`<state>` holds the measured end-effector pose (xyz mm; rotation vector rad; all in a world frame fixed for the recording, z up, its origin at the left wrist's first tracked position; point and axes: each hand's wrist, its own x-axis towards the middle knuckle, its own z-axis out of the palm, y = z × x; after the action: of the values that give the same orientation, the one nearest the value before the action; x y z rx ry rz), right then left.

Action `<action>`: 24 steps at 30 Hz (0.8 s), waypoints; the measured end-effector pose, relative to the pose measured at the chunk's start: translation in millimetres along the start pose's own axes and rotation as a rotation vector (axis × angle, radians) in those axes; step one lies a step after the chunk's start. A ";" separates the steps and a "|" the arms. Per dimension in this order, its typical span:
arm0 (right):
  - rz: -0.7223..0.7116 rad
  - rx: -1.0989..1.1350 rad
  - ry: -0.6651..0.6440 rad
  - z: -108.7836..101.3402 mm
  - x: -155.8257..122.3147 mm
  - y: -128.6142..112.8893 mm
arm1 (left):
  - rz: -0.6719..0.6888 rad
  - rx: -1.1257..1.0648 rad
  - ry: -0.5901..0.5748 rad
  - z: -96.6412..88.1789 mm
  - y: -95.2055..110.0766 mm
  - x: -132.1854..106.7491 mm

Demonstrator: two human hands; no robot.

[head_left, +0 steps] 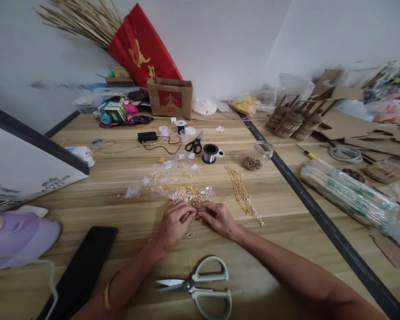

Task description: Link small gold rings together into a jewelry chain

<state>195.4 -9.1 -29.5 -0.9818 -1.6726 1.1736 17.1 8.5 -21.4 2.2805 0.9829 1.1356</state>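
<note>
My left hand point(176, 224) and my right hand point(220, 220) meet fingertip to fingertip over the wooden table. Both are closed in a pinch; whatever sits between the fingers is too small to make out. A short silver chain point(194, 234) lies just below them, partly hidden by my left hand. Right beyond my fingers spreads a pile of gold and silver jewelry findings point(186, 194), some in small clear bags point(156, 178). Gold and silver chains point(242, 191) lie to the right. Nearer to me are large scissors point(188, 286) with pale handles, their blades apart.
Farther back are black scissors point(195, 144), a wire spool point(210, 154) and a bowl of beads point(252, 163). A black phone-like slab point(83, 262) lies at left, beside a white box point(30, 164). Bagged sticks point(350, 191) and cardboard point(350, 124) occupy the right.
</note>
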 end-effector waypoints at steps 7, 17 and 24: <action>0.030 0.047 -0.005 -0.7 0.5 1.6 | 0.037 -0.014 0.024 0.0 1.5 1.4; 0.019 0.022 -0.007 -1.1 0.8 -0.5 | 0.012 -0.033 0.008 -0.4 0.7 0.9; 0.006 -0.028 0.001 -2.4 0.3 -3.1 | -0.093 -0.075 0.014 -4.5 -0.7 3.5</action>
<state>197.1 -8.8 -26.0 -1.0051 -1.6903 1.1570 14.7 11.8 -17.4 2.1483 1.0235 1.1316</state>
